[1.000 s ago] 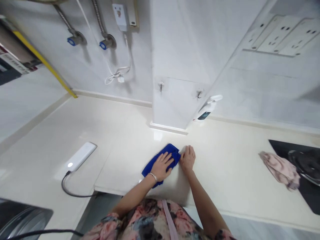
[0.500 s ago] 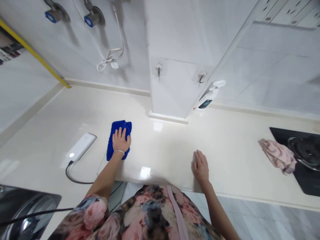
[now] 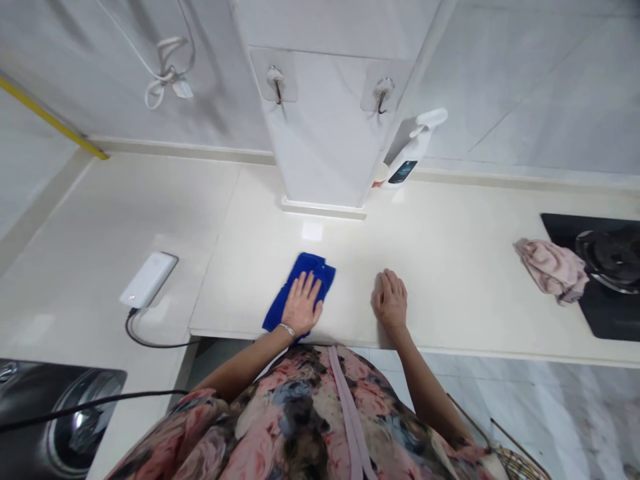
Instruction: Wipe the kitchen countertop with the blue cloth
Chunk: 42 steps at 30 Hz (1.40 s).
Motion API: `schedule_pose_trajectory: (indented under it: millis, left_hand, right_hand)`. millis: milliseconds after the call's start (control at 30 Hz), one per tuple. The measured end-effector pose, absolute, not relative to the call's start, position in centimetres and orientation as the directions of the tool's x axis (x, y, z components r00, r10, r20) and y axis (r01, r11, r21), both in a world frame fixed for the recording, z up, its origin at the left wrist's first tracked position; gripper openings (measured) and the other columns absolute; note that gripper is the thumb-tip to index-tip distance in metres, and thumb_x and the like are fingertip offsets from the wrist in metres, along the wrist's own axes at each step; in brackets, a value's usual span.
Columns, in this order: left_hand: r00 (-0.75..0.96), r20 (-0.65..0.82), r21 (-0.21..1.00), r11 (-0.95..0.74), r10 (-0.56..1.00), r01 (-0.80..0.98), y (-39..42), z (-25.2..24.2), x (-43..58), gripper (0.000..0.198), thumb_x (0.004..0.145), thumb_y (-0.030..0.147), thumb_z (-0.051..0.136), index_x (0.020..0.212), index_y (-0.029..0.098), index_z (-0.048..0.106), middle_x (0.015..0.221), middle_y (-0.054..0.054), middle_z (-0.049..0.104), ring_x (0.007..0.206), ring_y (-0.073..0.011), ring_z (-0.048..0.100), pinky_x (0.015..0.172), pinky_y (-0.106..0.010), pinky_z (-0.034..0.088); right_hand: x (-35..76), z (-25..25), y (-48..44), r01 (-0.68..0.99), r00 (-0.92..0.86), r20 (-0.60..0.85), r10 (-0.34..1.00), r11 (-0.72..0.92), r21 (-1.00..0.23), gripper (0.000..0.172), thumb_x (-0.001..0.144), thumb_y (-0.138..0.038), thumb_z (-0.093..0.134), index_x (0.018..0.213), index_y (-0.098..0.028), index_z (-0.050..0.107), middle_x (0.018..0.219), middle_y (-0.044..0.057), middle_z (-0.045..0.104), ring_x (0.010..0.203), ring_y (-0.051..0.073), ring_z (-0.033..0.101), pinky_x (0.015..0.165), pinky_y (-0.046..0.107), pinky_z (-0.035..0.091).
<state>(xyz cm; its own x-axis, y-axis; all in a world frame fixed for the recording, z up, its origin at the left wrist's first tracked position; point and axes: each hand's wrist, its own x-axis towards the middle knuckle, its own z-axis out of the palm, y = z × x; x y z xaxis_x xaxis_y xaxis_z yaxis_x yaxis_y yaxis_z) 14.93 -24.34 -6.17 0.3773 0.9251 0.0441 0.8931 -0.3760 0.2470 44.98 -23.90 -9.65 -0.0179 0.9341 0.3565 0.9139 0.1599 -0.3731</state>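
Observation:
Flat on a folded blue cloth (image 3: 320, 267) lies my left hand (image 3: 302, 305), its fingers stretched out and a bracelet at the wrist. The cloth rests on the pale countertop (image 3: 445, 267), near the front edge. To the right of it, my right hand (image 3: 392, 301) rests on the bare counter with its fingers loosely extended, apart from the cloth and holding nothing I can see. Its fingertips bend down a little toward the surface.
A white power bank (image 3: 150, 279) with a black cable lies at the left, above a sink (image 3: 75, 420). A white spray bottle (image 3: 413, 157) stands beside the wall pillar (image 3: 325, 153). At the right, a pink cloth (image 3: 553, 270) touches the black stove (image 3: 610, 313).
My left hand and the blue cloth have moved right along the counter, closer to my right hand. My right hand stays on nearly the same spot. The view has tilted downward.

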Motion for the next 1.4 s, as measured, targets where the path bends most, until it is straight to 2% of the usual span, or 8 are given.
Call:
schedule_pose_trajectory:
  millis: [167, 267, 367, 600, 767, 1033, 1167, 1400]
  left_hand:
    - [0.708, 0.022, 0.344, -0.670, 0.706, 0.657, -25.5, -6.3, 22.6, 0.065, 0.099, 0.042, 0.050, 0.157, 0.013, 0.044, 0.170, -0.016, 0.023, 0.160, -0.0349, 0.006, 0.129, -0.052, 0.012]
    - [0.806, 0.041, 0.374, -0.757, 0.591, 0.536, -24.9, -6.6, 26.4, 0.064, 0.099, 0.043, 0.050, 0.156, 0.015, 0.046, 0.170, -0.014, 0.024, 0.160, -0.0333, 0.006, 0.130, -0.051, 0.009]
    - [0.862, 0.067, 0.393, -0.807, 0.502, 0.440, -22.5, -7.0, 29.4, 0.059, 0.101, 0.042, 0.048, 0.155, 0.017, 0.048, 0.170, -0.011, 0.026, 0.160, -0.0299, 0.010, 0.130, -0.048, 0.007]
    - [0.924, 0.046, 0.435, -0.840, 0.380, 0.324, -17.5, -7.1, 30.3, 0.056, 0.103, 0.041, 0.048, 0.156, 0.020, 0.048, 0.168, -0.007, 0.031, 0.158, -0.0275, 0.018, 0.130, -0.047, 0.011]
    - [0.892, 0.067, 0.445, -0.814, 0.447, 0.374, -20.6, -7.1, 25.0, 0.061, 0.101, 0.038, 0.051, 0.158, 0.017, 0.044, 0.169, -0.011, 0.026, 0.159, -0.0306, 0.012, 0.130, -0.051, 0.012]
    - [0.964, 0.080, 0.502, -0.845, 0.254, 0.181, -23.9, -7.4, 15.2, 0.055, 0.098, 0.040, 0.055, 0.152, 0.028, 0.053, 0.166, -0.005, 0.034, 0.158, -0.0277, 0.020, 0.129, -0.052, 0.018]
    - [0.966, 0.000, 0.523, -0.823, 0.257, 0.220, -22.3, -6.1, 10.6, 0.050, 0.099, 0.038, 0.050, 0.148, 0.030, 0.057, 0.165, -0.004, 0.036, 0.158, -0.0236, 0.021, 0.130, -0.048, 0.015]
    - [0.928, -0.177, 0.556, -0.744, 0.328, 0.370, -20.5, -4.7, 7.6, 0.045, 0.096, 0.034, 0.056, 0.139, 0.040, 0.064, 0.161, 0.002, 0.043, 0.156, -0.0236, 0.027, 0.129, -0.052, 0.019]
  right_hand:
    - [45.4, -9.8, -23.6, 0.804, 0.059, 0.335, 0.940, 0.154, -0.575, 0.052, 0.093, -0.016, 0.041, 0.143, -0.019, 0.056, 0.152, 0.014, 0.055, 0.148, 0.025, 0.043, 0.124, 0.057, 0.032]
    - [46.4, -9.6, -23.6, 0.582, 0.350, 0.329, 0.877, 0.071, -0.810, 0.047, 0.094, -0.020, 0.036, 0.133, -0.018, 0.063, 0.133, 0.014, 0.068, 0.127, 0.024, 0.063, 0.112, 0.054, 0.048]
    - [47.5, -8.4, -24.3, 0.388, 0.644, 0.287, 0.710, 0.020, -0.921, 0.043, 0.093, -0.025, 0.038, 0.126, -0.016, 0.065, 0.120, 0.013, 0.072, 0.109, 0.024, 0.071, 0.097, 0.048, 0.058]
    - [46.6, -4.8, -27.1, 0.485, 0.508, 0.370, 0.778, 0.097, -0.869, 0.033, 0.093, -0.025, 0.042, 0.114, -0.020, 0.068, 0.125, 0.013, 0.069, 0.113, 0.023, 0.069, 0.087, 0.040, 0.061]
    - [44.4, -5.8, -28.6, 0.520, 0.429, 0.351, 0.832, 0.090, -0.849, 0.035, 0.094, -0.021, 0.040, 0.113, -0.021, 0.069, 0.122, 0.012, 0.071, 0.114, 0.021, 0.068, 0.087, 0.039, 0.062]
    - [42.6, -6.9, -27.6, 0.538, 0.251, 0.343, 0.905, 0.164, -0.827, 0.033, 0.091, -0.016, 0.042, 0.105, -0.023, 0.071, 0.113, 0.007, 0.075, 0.108, 0.018, 0.070, 0.095, 0.037, 0.059]
    - [43.1, -6.4, -26.8, 0.546, 0.196, 0.370, 0.908, 0.213, -0.811, 0.035, 0.090, -0.014, 0.042, 0.108, -0.024, 0.071, 0.115, 0.007, 0.075, 0.111, 0.019, 0.070, 0.099, 0.039, 0.058]
    - [46.3, -6.6, -30.3, 0.594, 0.318, 0.288, 0.903, 0.047, -0.803, 0.035, 0.089, -0.016, 0.040, 0.105, -0.022, 0.071, 0.113, 0.008, 0.076, 0.110, 0.017, 0.071, 0.099, 0.038, 0.058]
